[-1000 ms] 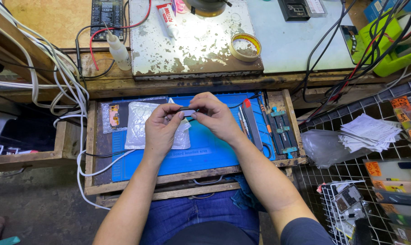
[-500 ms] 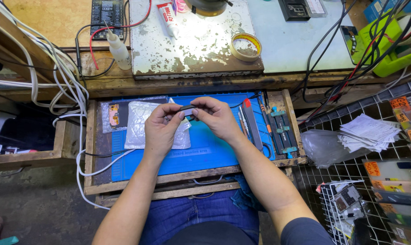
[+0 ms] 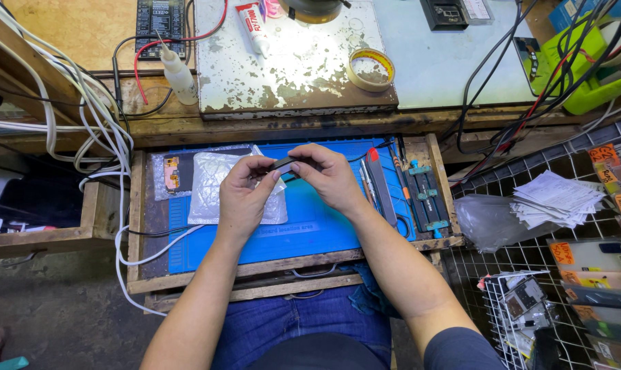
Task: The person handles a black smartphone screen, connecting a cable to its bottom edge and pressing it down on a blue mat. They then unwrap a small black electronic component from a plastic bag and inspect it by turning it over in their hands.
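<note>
Left hand [image 3: 245, 195] and right hand [image 3: 331, 177] both pinched shut on a small dark flat part [image 3: 283, 163], held between them, edge-on to camera, above blue mat [image 3: 303, 226]. Can't tell what the part is. Clear bag [image 3: 214, 188] under and left of left hand. Tools [image 3: 382, 188] just right of right hand. Tape roll [image 3: 370, 70] beyond the hands, on upper bench.
</note>
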